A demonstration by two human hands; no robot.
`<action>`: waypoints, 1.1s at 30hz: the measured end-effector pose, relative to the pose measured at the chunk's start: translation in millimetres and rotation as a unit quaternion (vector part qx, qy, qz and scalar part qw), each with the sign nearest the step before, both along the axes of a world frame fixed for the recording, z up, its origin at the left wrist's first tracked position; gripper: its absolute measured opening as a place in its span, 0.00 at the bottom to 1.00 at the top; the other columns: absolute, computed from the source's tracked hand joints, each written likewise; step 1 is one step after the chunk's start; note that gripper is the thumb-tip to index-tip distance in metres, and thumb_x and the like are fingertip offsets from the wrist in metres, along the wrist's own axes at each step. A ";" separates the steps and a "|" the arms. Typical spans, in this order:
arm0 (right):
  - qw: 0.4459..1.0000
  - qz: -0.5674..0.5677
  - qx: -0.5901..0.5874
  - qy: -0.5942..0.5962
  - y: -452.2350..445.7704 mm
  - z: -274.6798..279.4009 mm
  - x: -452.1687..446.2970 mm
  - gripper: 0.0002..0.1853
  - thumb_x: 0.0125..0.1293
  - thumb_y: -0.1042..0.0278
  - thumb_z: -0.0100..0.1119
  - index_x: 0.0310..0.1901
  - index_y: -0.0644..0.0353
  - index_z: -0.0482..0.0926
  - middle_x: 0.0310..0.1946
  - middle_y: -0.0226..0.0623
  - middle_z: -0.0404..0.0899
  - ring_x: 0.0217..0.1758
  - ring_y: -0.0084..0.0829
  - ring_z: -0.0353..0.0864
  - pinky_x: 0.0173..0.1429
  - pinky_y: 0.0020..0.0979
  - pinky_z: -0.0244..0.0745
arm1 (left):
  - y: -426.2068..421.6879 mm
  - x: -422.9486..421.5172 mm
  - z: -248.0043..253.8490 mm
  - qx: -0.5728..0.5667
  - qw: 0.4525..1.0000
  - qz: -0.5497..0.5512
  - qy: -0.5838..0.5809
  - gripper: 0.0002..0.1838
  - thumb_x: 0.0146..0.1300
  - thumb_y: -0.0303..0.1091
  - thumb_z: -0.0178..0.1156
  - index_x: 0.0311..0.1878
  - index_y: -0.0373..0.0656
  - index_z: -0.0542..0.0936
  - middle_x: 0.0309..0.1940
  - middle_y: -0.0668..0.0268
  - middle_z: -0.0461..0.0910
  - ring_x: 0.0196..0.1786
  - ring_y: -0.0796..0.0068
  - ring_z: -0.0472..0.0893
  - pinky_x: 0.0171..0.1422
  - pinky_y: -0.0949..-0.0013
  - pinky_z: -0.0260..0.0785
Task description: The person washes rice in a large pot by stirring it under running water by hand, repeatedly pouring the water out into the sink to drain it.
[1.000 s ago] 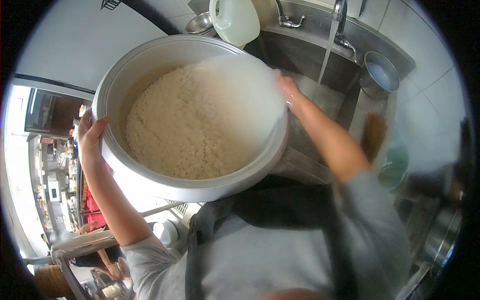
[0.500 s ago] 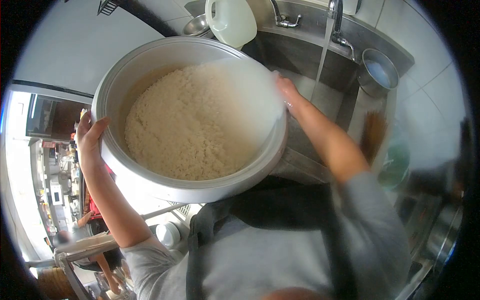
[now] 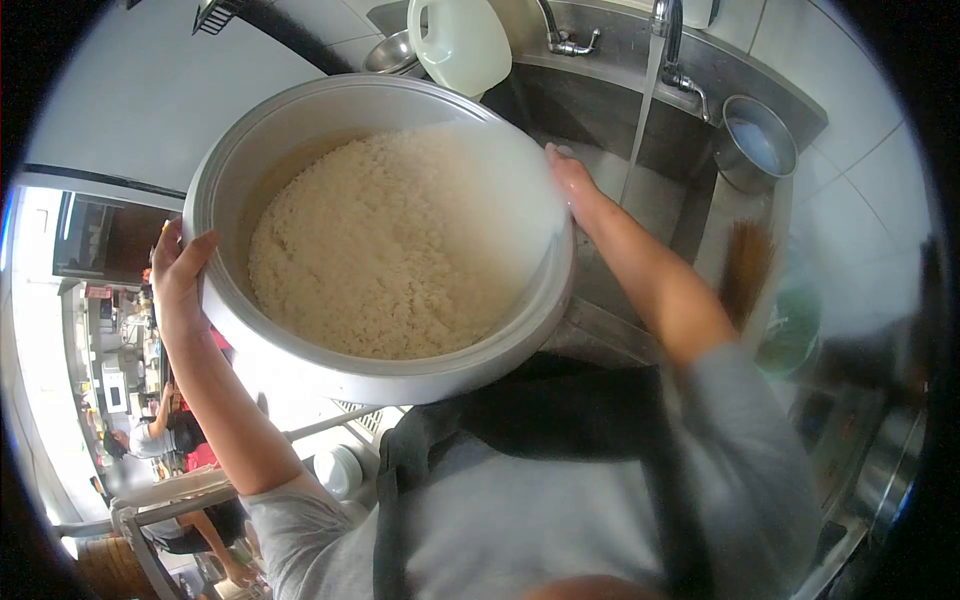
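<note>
Holding rice pot (image 3: 400, 378) | hands (image 3: 182, 280) (image 3: 575, 185) at sides | jug (image 3: 468, 50) by rim, tap (image 3: 672, 38) running

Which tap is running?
The right-hand tap, nearer the small metal pot: water streams from its spout into the sink; none shows from the left-hand tap.

Large glossy white wall tiles (image 3: 872, 205) with thin joints line the area behind a grey stainless-steel sink (image 3: 590, 103); a smooth pale-grey panel (image 3: 150, 100) spans the upper left; cluttered kitchen shelving (image 3: 90, 345) stands near bright white light.
</note>
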State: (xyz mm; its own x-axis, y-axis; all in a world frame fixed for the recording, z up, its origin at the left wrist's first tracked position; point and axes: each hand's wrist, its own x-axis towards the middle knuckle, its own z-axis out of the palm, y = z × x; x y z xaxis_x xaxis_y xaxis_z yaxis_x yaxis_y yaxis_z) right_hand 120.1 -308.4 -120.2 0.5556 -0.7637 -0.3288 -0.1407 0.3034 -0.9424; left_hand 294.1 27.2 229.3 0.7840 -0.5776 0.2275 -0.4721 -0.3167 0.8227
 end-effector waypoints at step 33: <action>1.000 -0.003 -0.016 0.013 21.8 25.5 -15.6 0.26 0.67 0.54 0.37 0.36 0.72 0.77 0.31 0.50 0.80 0.35 0.39 0.80 0.41 0.38 0.73 | -11.7 -7.4 9.8 -0.016 0.999 -0.033 0.028 0.22 0.46 0.31 0.63 0.44 0.31 0.71 0.33 0.61 0.76 0.34 0.74 0.75 0.43 0.74 0.66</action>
State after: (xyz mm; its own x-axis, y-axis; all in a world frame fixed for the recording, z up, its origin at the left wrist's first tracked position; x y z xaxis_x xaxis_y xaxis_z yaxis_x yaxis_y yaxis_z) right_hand 104.5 -286.6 -94.7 0.5426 -0.7775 -0.3180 -0.1632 0.2738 -0.9478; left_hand 286.7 15.5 239.1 0.7561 -0.6220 0.2033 -0.4440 -0.2593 0.8577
